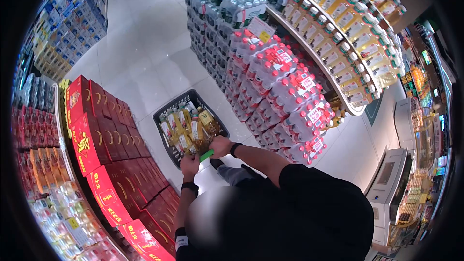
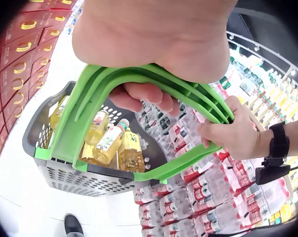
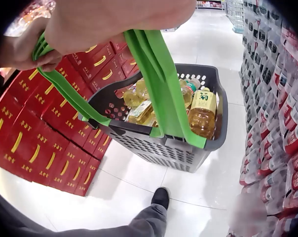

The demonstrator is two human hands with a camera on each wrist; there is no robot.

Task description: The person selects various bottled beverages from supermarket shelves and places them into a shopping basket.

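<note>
Both hands hold the green handle [image 2: 139, 79] of the basket [image 2: 90, 182]. Left hand [image 2: 154, 34] wraps the handle from above, fingers [image 2: 139, 96] curled tight under it. Right hand [image 2: 235, 131], watch on its wrist, grips the same handle further along, fingers closed round it. The basket hangs just above the white floor [image 3: 139, 182], in front of the person's shoe [image 3: 161, 197]. Yellow drink bottles [image 3: 203, 113] lie inside it. Red boxes [image 3: 40, 138] are stacked on the left, water packs [image 3: 282, 98] on the right.
</note>
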